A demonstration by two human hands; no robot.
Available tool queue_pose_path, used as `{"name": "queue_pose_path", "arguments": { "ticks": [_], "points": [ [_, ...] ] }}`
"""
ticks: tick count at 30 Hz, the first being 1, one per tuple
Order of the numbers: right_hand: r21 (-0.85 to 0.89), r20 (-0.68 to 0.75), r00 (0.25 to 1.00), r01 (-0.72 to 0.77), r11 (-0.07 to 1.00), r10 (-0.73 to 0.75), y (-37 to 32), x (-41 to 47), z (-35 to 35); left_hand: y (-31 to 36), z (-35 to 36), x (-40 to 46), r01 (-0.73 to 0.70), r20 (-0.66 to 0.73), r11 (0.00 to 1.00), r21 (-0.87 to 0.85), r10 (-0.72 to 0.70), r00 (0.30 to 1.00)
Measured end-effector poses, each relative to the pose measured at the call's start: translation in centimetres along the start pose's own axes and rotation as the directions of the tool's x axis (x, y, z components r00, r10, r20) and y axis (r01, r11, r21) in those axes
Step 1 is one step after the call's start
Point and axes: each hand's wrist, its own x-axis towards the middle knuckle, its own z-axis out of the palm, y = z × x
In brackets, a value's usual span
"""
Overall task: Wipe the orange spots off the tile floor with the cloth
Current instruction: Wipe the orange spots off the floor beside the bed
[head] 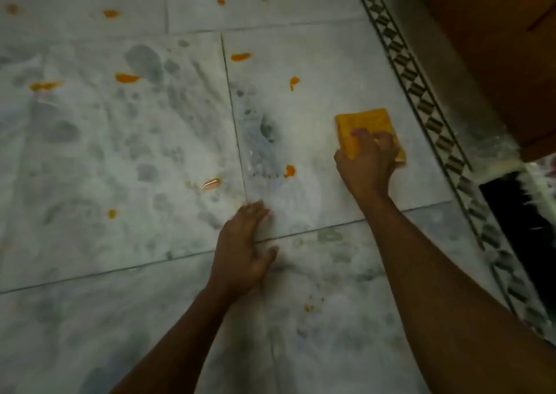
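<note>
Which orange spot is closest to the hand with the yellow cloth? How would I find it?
Start at the patterned border strip along the right side of the tile floor, then find the yellow cloth beside it, under the right hand. Look just left of that hand's wrist: the orange spot sits there alone. Unlike the others, it has a row of tiny orange specks trailing off to its left.

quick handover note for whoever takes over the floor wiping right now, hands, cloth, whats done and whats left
Right hand grips the folded yellow-orange cloth on the pale marble tile floor, near the patterned border strip.
Left hand rests flat and open on the floor, holding nothing.
Done: cannot tell; no wiped patch is evident.
Left: many orange spots, the nearest just left of the cloth, others further out.
</note>
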Motion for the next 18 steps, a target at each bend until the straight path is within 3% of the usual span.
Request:
{"name": "queue_pose_path", "arguments": {
  "ticks": [2, 4, 6, 8, 11, 16, 18],
  "points": [
    [-0.221, 0.042, 0.995, -0.074, 0.972, 0.085, 0.9, 1.3, 1.8, -0.7, 1.2, -0.7, -0.102, 0.050, 0.947, 0.303, 0.091, 0.995],
    [-0.341, 0.021, 0.991, -0.114, 0.933, 0.129, 2.2, 3.0, 3.8, -1.2, 2.2, -1.0, -0.155, 0.046, 0.896, 0.416, 0.150, 0.988],
    [-0.349, -0.033, 0.985, -0.170, 0.921, 0.169, 2.9, 4.3, 5.4, -1.2, 2.1, -0.3, -0.170, 0.017, 0.894, 0.415, 0.179, 0.984],
    [-0.452, -0.178, 0.982, -0.140, 0.881, 0.065, 3.2, 4.9, 5.8, -1.1, 2.2, 0.1, -0.160, 0.028, 0.900, 0.405, 0.163, 0.986],
    [-0.511, -0.051, 0.997, -0.083, 0.855, 0.066, 2.6, 4.8, 3.8, -0.7, 1.9, 0.2, -0.134, 0.075, 0.899, 0.417, 0.113, 0.991],
    [-0.488, -0.011, 0.992, 0.105, 0.867, -0.126, 5.4, -4.1, 1.6, -0.3, 2.1, -0.8, -0.126, 0.071, 0.914, 0.385, 0.107, 0.992],
    [-0.548, 0.054, 0.982, 0.182, 0.817, -0.183, 6.4, -6.6, 2.0, -0.6, 2.6, -0.8, -0.112, 0.049, 0.931, 0.349, 0.101, 0.994]
  ]
}}
